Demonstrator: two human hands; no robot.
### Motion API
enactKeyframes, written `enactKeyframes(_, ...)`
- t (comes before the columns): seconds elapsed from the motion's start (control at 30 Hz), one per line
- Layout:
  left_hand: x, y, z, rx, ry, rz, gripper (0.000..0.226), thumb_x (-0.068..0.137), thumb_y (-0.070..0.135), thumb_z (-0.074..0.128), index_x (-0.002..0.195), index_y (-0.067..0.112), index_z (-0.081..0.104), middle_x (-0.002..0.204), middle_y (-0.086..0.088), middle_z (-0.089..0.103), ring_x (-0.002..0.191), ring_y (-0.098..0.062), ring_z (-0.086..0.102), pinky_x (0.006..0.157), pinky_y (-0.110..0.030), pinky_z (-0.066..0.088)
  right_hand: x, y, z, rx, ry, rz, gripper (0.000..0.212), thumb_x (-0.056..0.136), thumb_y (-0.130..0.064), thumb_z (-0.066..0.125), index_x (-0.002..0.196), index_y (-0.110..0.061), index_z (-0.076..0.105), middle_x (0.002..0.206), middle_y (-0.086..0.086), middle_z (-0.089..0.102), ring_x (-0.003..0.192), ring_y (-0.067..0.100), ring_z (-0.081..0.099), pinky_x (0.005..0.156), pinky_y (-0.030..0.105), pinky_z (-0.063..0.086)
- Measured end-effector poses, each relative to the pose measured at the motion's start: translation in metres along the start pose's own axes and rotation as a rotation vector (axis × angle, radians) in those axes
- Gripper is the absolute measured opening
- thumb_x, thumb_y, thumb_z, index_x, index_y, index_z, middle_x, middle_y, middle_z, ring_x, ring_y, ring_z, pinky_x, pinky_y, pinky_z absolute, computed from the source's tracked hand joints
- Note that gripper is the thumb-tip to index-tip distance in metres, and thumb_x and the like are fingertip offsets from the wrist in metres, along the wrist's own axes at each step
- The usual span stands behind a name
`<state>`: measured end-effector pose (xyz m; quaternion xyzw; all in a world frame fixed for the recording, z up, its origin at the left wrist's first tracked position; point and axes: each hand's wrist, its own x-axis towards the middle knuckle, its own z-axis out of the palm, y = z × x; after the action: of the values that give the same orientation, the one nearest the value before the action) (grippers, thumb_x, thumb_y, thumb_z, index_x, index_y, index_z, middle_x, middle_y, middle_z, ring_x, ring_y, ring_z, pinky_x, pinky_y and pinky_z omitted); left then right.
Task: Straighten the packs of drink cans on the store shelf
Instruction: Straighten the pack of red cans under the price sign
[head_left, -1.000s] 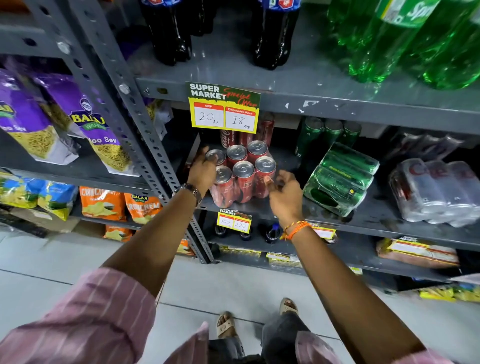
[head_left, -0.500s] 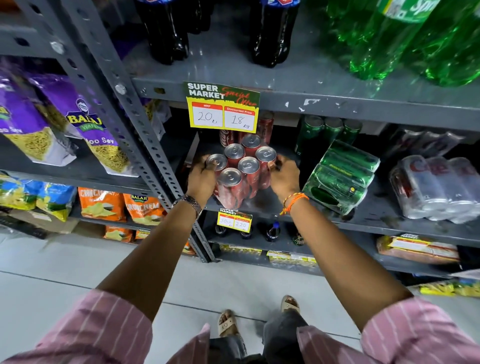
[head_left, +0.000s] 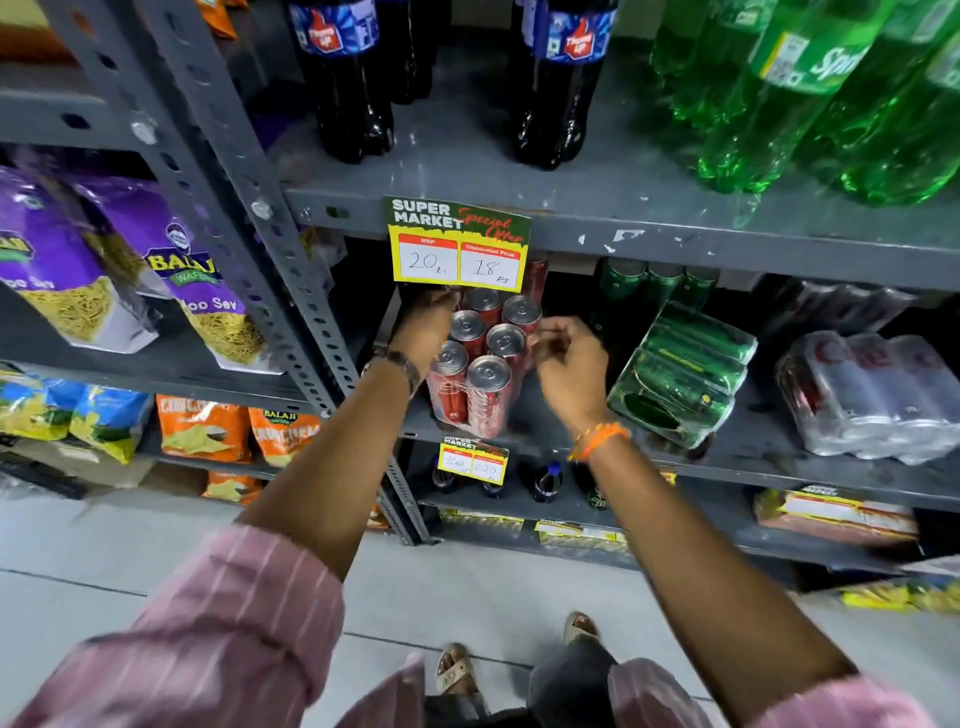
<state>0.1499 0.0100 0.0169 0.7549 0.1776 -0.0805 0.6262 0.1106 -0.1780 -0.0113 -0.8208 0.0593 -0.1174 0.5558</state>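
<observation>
A shrink-wrapped pack of red drink cans (head_left: 485, 374) stands upright on the grey middle shelf (head_left: 779, 470), near its left post. My left hand (head_left: 423, 330) grips the pack's far left side, with the fingertips hidden under the hanging price card. My right hand (head_left: 569, 358) is at the pack's right side, fingers curled onto the wrap by the rear cans. A pack of green cans (head_left: 680, 374) lies tilted on its side just right of my right hand. Further right lies a pack of silver cans (head_left: 872, 400).
A yellow price card (head_left: 460, 244) hangs from the upper shelf edge over the red pack. Dark cola bottles (head_left: 353, 88) and green bottles (head_left: 810, 93) stand above. Snack bags (head_left: 202, 270) fill the left rack. More upright green cans (head_left: 654, 286) stand at the shelf's back.
The red pack has been pushed further back on the shelf and turned. Both hands went in with it, and my right hand shifted from the pack's front corner to its right side.
</observation>
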Motion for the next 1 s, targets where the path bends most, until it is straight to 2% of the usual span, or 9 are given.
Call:
enactKeyframes(0.1, 0.018, 0.020, 0.015, 0.217, -0.113, 0.063, 0.045, 0.099, 0.033, 0.045, 0.134, 0.008, 0.057, 0.142, -0.012, 0.056, 0.120, -0.026, 0.057, 0.088, -0.026, 0.045, -0.048, -0.003, 0.017, -0.019, -0.045, -0.100, 0.038, 0.075, -0.033, 0.077, 0.107, -0.019, 0.064, 0.109, 0.003, 0.063, 0.092, 0.014, 0.063, 0.082, 0.020, 0.052)
enactKeyframes(0.17, 0.028, 0.026, 0.026, 0.364, -0.166, 0.158, 0.026, 0.102, 0.029, 0.040, 0.108, 0.017, 0.062, 0.126, -0.009, 0.060, 0.103, -0.018, 0.048, 0.087, -0.026, 0.032, -0.063, -0.004, 0.029, -0.099, -0.129, -0.087, 0.054, 0.068, -0.030, 0.083, 0.115, -0.021, 0.058, 0.123, 0.002, 0.052, 0.112, 0.021, 0.055, 0.098, 0.029, 0.049)
enactKeyframes(0.27, 0.042, 0.026, 0.030, 0.500, -0.147, 0.209, 0.027, 0.101, 0.028, 0.041, 0.075, 0.024, 0.045, 0.091, 0.002, 0.052, 0.091, -0.016, 0.044, 0.085, -0.028, 0.029, -0.064, -0.003, 0.036, -0.215, -0.110, -0.116, 0.062, 0.066, -0.021, 0.086, 0.120, -0.019, 0.055, 0.132, 0.003, 0.046, 0.123, 0.025, 0.046, 0.108, 0.038, 0.045)
enactKeyframes(0.4, 0.048, 0.022, 0.027, 0.477, -0.121, 0.196, 0.017, 0.101, 0.021, 0.042, 0.089, 0.018, 0.054, 0.087, -0.001, 0.052, 0.080, -0.015, 0.046, 0.084, -0.031, 0.034, -0.059, -0.002, 0.029, -0.245, -0.107, -0.163, 0.056, 0.067, -0.020, 0.086, 0.116, -0.016, 0.059, 0.132, 0.004, 0.048, 0.115, 0.029, 0.055, 0.103, 0.041, 0.049)
enactKeyframes(0.6, 0.041, 0.013, 0.020, 0.349, -0.051, 0.186, 0.032, 0.099, 0.020, 0.046, 0.125, 0.007, 0.060, 0.134, -0.014, 0.060, 0.124, -0.030, 0.053, 0.102, -0.035, 0.041, -0.048, 0.005, 0.010, -0.240, -0.108, -0.115, 0.058, 0.066, -0.012, 0.085, 0.119, -0.020, 0.062, 0.116, -0.003, 0.055, 0.097, 0.015, 0.061, 0.091, 0.027, 0.055)
enactKeyframes(0.7, 0.032, 0.003, 0.012, 0.316, -0.014, 0.229, 0.029, 0.091, 0.023, 0.047, 0.109, 0.007, 0.063, 0.120, -0.015, 0.064, 0.112, -0.029, 0.057, 0.091, -0.030, 0.041, -0.038, 0.011, 0.000, -0.183, -0.111, -0.089, 0.055, 0.069, 0.004, 0.080, 0.119, -0.015, 0.067, 0.113, -0.005, 0.062, 0.095, 0.005, 0.062, 0.091, 0.025, 0.057)
enactKeyframes(0.8, 0.025, -0.014, 0.005, 0.302, 0.148, 0.214, 0.032, 0.093, 0.026, 0.051, 0.116, 0.006, 0.061, 0.128, -0.013, 0.060, 0.118, -0.029, 0.057, 0.096, -0.032, 0.045, -0.028, 0.013, -0.009, -0.062, -0.020, 0.000, 0.045, 0.075, 0.016, 0.069, 0.115, -0.005, 0.070, 0.108, 0.008, 0.073, 0.083, -0.003, 0.068, 0.084, 0.028, 0.062)
enactKeyframes(0.9, 0.016, -0.034, 0.002, 0.109, 0.300, 0.144, 0.011, 0.093, 0.021, 0.057, 0.100, 0.012, 0.056, 0.116, -0.013, 0.064, 0.105, -0.027, 0.062, 0.084, -0.027, 0.044, -0.018, 0.013, -0.014, -0.189, 0.065, 0.015, 0.028, 0.080, 0.010, 0.066, 0.105, -0.004, 0.073, 0.094, 0.013, 0.077, 0.085, 0.023, 0.074, 0.085, 0.040, 0.062)
enactKeyframes(1.0, 0.008, -0.050, 0.001, 0.120, 0.266, 0.096, 0.025, 0.097, 0.036, 0.048, 0.112, 0.019, 0.057, 0.119, -0.009, 0.062, 0.109, -0.028, 0.060, 0.091, -0.033, 0.044, -0.023, 0.007, -0.011, -0.231, 0.045, 0.060, 0.028, 0.085, 0.001, 0.059, 0.108, -0.006, 0.074, 0.098, 0.012, 0.079, 0.092, 0.024, 0.074, 0.088, 0.023, 0.055)
